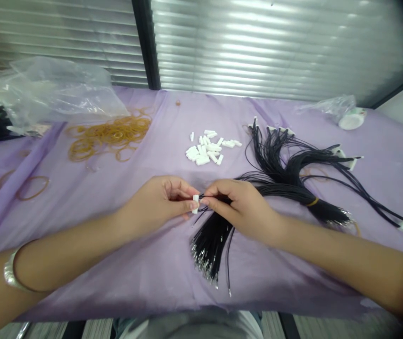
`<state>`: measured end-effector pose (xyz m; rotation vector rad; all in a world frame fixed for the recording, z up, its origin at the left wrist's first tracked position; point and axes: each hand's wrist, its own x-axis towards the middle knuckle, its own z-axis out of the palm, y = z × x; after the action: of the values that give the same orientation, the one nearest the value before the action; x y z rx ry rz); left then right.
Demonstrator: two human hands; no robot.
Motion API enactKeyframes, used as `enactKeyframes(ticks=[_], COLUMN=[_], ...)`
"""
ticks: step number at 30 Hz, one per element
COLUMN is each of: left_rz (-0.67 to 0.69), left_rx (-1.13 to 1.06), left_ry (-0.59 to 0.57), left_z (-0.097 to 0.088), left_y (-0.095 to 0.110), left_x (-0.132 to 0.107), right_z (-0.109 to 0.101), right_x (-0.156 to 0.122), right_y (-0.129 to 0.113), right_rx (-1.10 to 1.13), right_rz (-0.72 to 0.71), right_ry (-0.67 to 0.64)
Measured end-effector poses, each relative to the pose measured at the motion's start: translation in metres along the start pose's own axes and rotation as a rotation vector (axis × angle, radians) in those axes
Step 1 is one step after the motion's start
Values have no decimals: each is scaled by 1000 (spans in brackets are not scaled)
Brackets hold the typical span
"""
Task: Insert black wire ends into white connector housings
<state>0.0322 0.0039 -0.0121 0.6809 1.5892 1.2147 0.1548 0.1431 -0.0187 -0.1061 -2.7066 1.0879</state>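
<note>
Between the thumb and fingers of my left hand [168, 200] is a small white plastic connector housing [195, 204]. My right hand [242, 202] pinches a thin black wire [206, 196] right beside the housing; whether its tip is inside the housing I cannot tell. Under my right hand, a bundle of black wires [213, 240] fans toward me with bare metal terminals at its ends. Beyond my hands lies a loose pile of white connector housings [204, 149].
A heap of yellow rubber bands [112, 134] and a clear plastic bag [56, 92] lie at the left. More black wire bundles [293, 174], some with white connectors, spread to the right. A white round object [351, 119] sits far right on the purple cloth [134, 278].
</note>
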Motion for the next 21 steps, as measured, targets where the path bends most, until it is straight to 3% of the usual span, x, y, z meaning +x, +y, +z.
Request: enactKeyframes(ticks=[6,16,21], left_rz=[7,-24,-88], left_rx=[-7,-111,-118], left_ry=[2,-138,-63], left_z=[0,-13,-14], left_y=[-1,0,-1], left_x=[2,5,5], right_z=[2,2,-2], right_x=[1,2,3], right_y=[-1,3,5], right_rx=[60,90,165], right_rz=[34,15,-36], right_ry=[-5,-32,-74])
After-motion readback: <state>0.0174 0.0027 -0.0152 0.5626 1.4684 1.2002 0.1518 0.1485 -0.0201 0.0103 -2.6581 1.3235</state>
